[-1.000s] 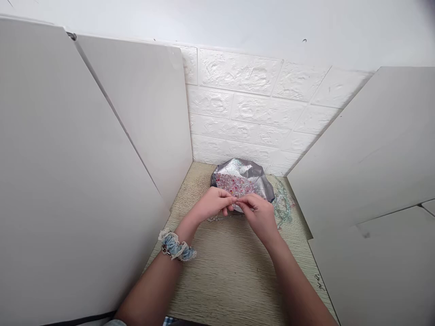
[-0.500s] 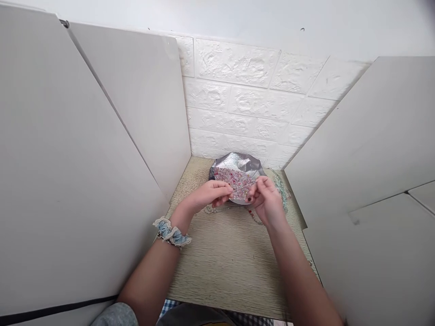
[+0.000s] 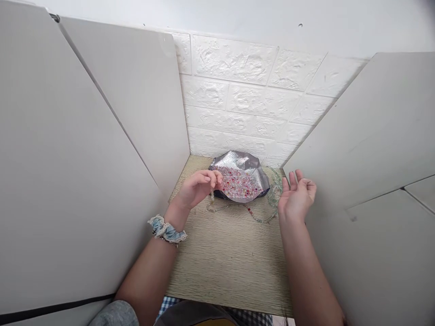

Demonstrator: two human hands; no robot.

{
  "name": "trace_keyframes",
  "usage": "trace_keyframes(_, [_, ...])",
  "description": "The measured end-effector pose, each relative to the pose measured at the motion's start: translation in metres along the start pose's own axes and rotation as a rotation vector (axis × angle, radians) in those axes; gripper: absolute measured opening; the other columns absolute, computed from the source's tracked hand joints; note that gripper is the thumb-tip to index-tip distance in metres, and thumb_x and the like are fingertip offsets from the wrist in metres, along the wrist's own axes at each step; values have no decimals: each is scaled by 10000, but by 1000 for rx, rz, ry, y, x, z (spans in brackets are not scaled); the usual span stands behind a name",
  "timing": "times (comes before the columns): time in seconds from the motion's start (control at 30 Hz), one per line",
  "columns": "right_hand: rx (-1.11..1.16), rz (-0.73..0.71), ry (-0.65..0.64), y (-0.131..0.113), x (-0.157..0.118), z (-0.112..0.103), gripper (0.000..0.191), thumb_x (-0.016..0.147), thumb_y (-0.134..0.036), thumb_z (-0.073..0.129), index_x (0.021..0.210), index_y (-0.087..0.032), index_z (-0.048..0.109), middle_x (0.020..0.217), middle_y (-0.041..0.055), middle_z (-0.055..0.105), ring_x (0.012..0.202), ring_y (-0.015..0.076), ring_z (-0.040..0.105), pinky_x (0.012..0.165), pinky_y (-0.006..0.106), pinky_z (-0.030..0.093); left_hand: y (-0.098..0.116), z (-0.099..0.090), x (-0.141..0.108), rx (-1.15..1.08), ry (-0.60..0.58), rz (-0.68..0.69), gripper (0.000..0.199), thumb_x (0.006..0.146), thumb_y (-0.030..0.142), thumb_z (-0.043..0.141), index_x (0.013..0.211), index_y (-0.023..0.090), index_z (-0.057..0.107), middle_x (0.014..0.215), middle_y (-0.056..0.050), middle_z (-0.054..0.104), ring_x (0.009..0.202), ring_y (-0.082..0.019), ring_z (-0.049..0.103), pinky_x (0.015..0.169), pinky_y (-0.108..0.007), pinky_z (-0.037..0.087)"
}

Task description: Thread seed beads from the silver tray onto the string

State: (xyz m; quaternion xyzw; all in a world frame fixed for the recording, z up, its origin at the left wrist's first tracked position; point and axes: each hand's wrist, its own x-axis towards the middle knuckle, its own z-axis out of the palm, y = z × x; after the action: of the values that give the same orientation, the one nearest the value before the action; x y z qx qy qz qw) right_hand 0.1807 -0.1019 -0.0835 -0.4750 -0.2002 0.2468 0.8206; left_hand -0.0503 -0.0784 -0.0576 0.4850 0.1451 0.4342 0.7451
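My left hand (image 3: 200, 185) is closed in a pinch at the left of the bead bag, and a string of small beads (image 3: 212, 195) hangs from its fingertips. A fine, pale thread (image 3: 251, 176) runs taut from there to my right hand (image 3: 297, 194). The thumb and forefinger of that hand are pinched together, the other fingers raised; whether a needle is between them I cannot make out. Behind and between the hands lies an open silvery bag (image 3: 239, 158) with pink, red and clear beads (image 3: 238, 183) in it.
The bead string loops over the wooden tabletop (image 3: 227, 258) in front of the bag, with a pale green stretch (image 3: 273, 190) at its right. White panels (image 3: 142, 90) stand on both sides, a white brick-patterned wall (image 3: 234, 95) behind.
My right hand has moved away to the right from beside my left hand, and the thread between them is stretched out. My left hand has shifted slightly left and up.
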Motion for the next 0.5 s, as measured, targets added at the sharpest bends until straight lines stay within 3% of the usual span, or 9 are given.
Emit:
trace_keyframes(0.13, [-57, -29, 21, -1, -3, 3, 144, 770, -347, 418, 790, -216, 363, 1166, 36, 457, 1034, 125, 492, 795, 305, 466, 0, -1, 0, -2, 6, 36, 143, 544, 128, 444, 515, 130, 584, 681, -47, 487, 652, -125, 475, 639, -280, 389])
trace_keyframes(0.3, [-62, -10, 18, -2, -4, 4, 146, 754, -344, 433, 793, -217, 373, 1141, 26, 478, 1024, 127, 495, 745, 269, 480, 1, -1, 0, 42, 51, 31, 221, 621, 235, 430, 483, 127, 564, 697, -59, 493, 646, -134, 474, 651, -300, 394])
trace_keyframes(0.5, [-76, 1, -29, -1, -8, 6, 154, 748, -348, 445, 793, -208, 402, 1096, 32, 511, 1001, 133, 509, 738, 277, 480, 1, -3, -1, 119, 40, 57, 167, 571, 197, 458, 459, 125, 559, 732, -64, 493, 675, -137, 464, 668, -296, 397])
